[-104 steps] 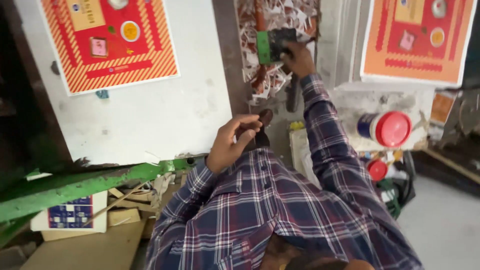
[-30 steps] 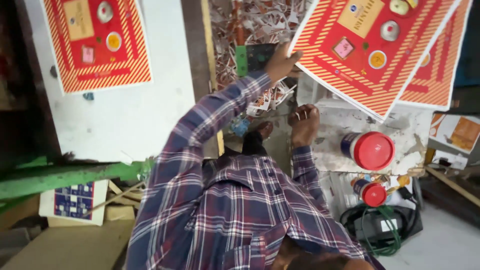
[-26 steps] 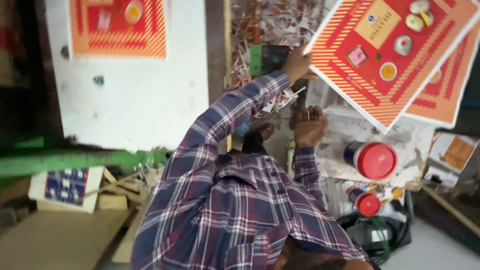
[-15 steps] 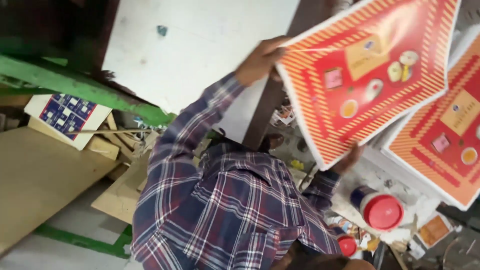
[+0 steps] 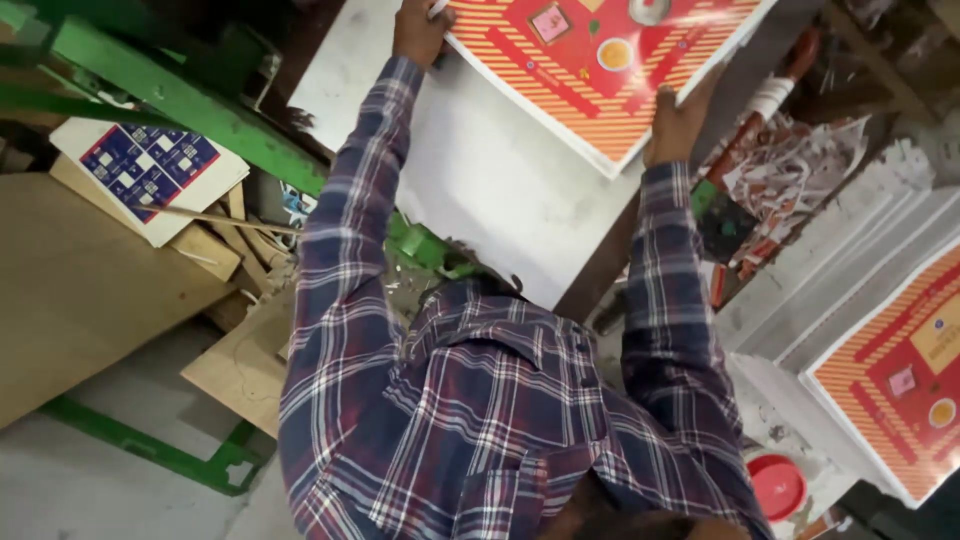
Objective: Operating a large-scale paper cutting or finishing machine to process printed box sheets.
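A large red and orange printed cardboard sheet is held over a white flat surface. My left hand grips the sheet's left edge near the top of the view. My right hand holds its lower right edge. Both arms, in plaid sleeves, are stretched forward. The sheet's upper part runs out of the frame.
A stack of similar printed sheets lies at the right, with a red-lidded container below it. Paper scraps sit behind. A green metal frame, a blue patterned carton and brown boards are at the left.
Both hands have carried the printed sheet from the right side over to the white surface on the left. The view has swung left with them.
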